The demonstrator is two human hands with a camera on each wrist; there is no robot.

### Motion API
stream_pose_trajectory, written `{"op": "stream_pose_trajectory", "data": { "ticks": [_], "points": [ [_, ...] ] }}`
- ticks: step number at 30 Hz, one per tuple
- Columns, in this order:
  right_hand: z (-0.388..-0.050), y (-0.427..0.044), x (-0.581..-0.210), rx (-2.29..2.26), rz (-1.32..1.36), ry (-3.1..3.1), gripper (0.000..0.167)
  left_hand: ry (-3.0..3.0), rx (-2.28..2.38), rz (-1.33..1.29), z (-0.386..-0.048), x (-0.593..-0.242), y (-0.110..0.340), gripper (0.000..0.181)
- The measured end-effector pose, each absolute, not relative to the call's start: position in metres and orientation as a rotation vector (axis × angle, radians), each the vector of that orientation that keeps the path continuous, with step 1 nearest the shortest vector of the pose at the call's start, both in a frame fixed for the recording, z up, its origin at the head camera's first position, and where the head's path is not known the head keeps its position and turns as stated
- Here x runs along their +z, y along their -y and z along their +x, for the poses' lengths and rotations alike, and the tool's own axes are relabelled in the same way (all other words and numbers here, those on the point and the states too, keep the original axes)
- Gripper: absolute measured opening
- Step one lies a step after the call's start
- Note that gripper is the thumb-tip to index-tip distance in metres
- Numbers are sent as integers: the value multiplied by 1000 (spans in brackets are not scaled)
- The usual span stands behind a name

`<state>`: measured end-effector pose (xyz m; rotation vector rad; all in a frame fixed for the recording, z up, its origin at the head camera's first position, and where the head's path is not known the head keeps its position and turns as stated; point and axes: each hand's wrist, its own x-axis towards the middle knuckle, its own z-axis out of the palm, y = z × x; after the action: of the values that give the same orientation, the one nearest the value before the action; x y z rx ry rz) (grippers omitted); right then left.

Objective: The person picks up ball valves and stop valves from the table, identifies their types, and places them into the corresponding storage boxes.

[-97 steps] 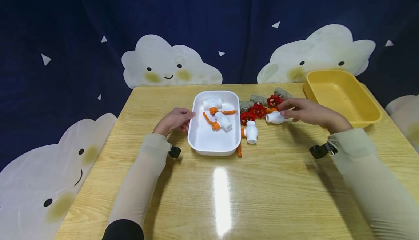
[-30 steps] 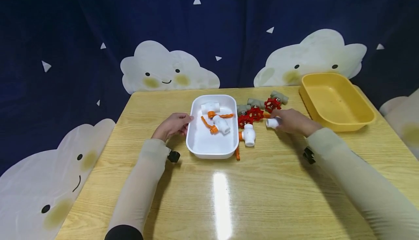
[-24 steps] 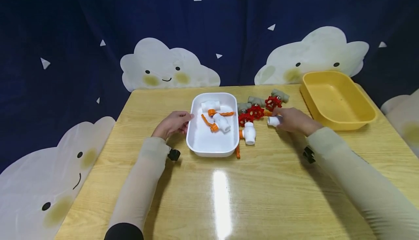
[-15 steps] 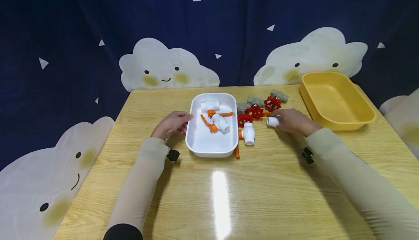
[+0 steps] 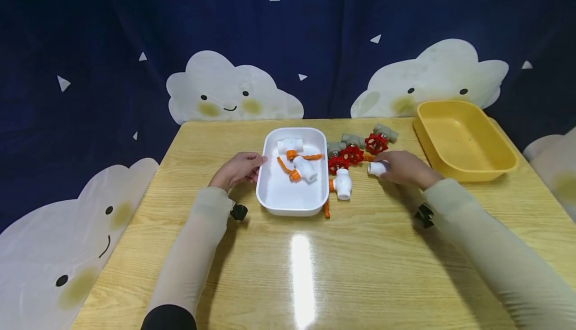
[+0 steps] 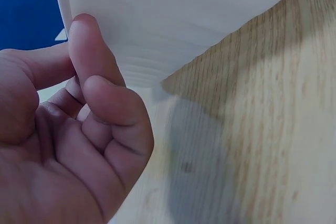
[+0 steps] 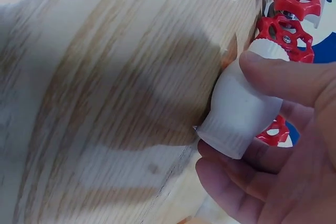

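Right hand (image 5: 407, 168) now reaches further over the white valve (image 7: 239, 106) than three seconds ago, thumb and fingers curled around it, right of the white tray (image 5: 288, 197). Left hand (image 5: 240, 168) pinches the tray's left wall between finger and thumb (two orange-handled valves (image 5: 306, 168) lie inside). Red-wheeled valves (image 5: 353, 154) lie just right of the tray.

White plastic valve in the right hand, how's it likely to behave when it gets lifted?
The rounded white plastic valve looks rigid, so it should keep its shape between the fingers. Its smooth, bulging body may slip a little. The orange lever beside it, probably its own, might limit rolling.
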<state>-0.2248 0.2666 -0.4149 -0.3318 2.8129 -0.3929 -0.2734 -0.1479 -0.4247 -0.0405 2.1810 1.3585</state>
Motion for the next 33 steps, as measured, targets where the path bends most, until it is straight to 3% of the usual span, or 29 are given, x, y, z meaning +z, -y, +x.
{"op": "stream_pose_trajectory", "data": {
  "ticks": [33],
  "points": [
    [-217, -287, -423, -532, -438, -2885, 49, -2170, 1370, -61, -274, -425, 148, 31]
  ]
}}
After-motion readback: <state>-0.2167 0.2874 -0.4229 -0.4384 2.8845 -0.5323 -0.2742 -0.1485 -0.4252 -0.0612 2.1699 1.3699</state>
